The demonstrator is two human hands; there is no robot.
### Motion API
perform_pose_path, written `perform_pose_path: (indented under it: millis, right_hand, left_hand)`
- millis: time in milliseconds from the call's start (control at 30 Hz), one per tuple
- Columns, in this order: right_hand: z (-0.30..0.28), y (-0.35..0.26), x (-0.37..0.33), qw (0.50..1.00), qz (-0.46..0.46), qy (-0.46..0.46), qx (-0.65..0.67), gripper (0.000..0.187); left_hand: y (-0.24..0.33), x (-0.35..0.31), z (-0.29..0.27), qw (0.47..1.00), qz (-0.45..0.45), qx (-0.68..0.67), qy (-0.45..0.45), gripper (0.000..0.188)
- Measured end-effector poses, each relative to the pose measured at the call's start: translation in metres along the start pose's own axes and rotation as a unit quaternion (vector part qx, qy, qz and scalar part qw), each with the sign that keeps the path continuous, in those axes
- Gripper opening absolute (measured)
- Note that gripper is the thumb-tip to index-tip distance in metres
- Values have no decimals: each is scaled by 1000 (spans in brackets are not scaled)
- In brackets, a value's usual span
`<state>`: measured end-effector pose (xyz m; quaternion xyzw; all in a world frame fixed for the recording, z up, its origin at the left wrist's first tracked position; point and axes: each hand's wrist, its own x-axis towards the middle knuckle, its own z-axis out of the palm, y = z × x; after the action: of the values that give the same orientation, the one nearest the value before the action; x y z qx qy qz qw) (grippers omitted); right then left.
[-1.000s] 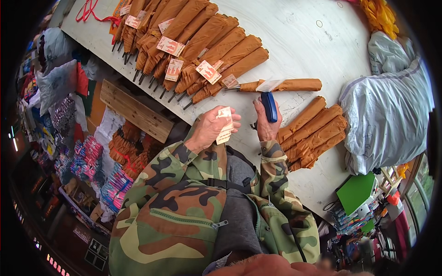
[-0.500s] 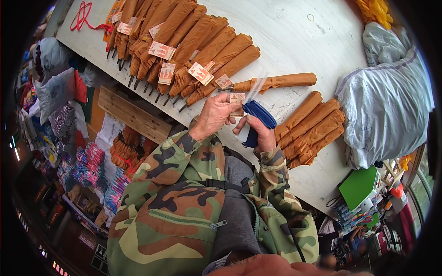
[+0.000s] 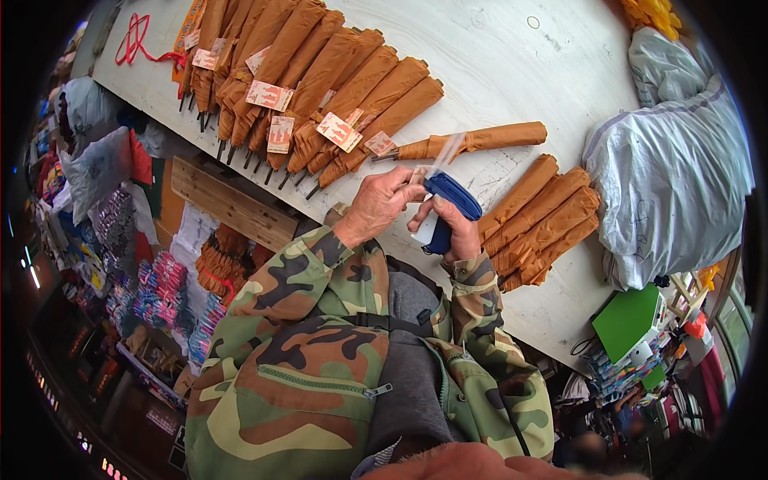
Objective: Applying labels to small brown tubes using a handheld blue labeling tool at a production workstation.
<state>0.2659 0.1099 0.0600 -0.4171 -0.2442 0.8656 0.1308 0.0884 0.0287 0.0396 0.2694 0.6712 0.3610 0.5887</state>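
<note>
My left hand [image 3: 376, 206] pinches a small printed card tag [image 3: 419, 174], mostly covered by the fingers. The tag meets the front of a blue tagging gun [image 3: 453, 198] with a white trigger, gripped in my right hand [image 3: 456, 232]. Clear plastic tag pins [image 3: 450, 150] stick up from the gun. Just beyond both hands lies a single folded brown umbrella [image 3: 488, 138]. To the left, a row of similar folded umbrellas [image 3: 344, 88] carries card tags near their dark tips. Several more umbrellas [image 3: 552, 228] lie in a pile right of my right hand.
The white table [image 3: 496, 48] runs diagonally under the work. A large white sack [image 3: 668, 176] sits at its right end, and a red ribbon [image 3: 132, 40] lies at the far left. Beside the near left edge is a wooden bench [image 3: 232, 200].
The tag has been turned and brought against the tagging gun, so less of it shows. My left fingers have closed in toward the gun; the umbrellas lie as before.
</note>
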Motion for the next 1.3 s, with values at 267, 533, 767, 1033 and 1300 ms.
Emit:
perform_pose_path:
  millis: [267,533,767,1033,1300]
  right_hand:
    - [-43,1,2,990,-85,111,23,33]
    - [-36,5,2,992,-76,98,0,32]
    - [-20,12,2,997,-37,67,-16,44]
    - [-8,22,14,998,18,0,-54,51]
    - [-7,31,24,998,19,-22,-59,48]
  left_hand:
    - [-16,42,29,774,253,546,197,38]
    - [-23,38,13,799,184,556,135,22]
    - [-41,-26,-34,886,75,449,89,22]
    - [-10,-44,-32,905,142,321,240,39]
    - [-20,15,-19,939,160,189,239,33]
